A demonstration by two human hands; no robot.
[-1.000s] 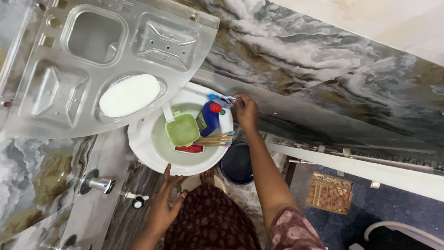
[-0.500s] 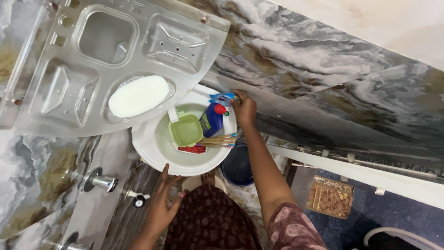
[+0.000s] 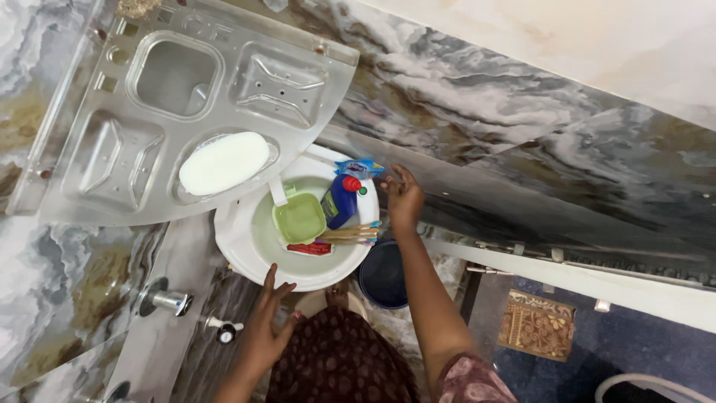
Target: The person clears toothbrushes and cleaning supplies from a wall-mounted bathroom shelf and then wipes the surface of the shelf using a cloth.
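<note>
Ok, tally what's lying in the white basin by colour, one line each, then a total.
Green: 1, the scoop
Blue: 1, the bottle
Red: 1, the flat packet
Tan: 1, the bundle of brushes
Total: 4 in the basin

Wore a dark maroon garment (image 3: 339, 358) dotted with small pale specks, plus a short pinkish patterned sleeve (image 3: 470, 382) at the right upper arm. Bare forearms, both hands uncovered; possibly a ring, blurred.
</note>
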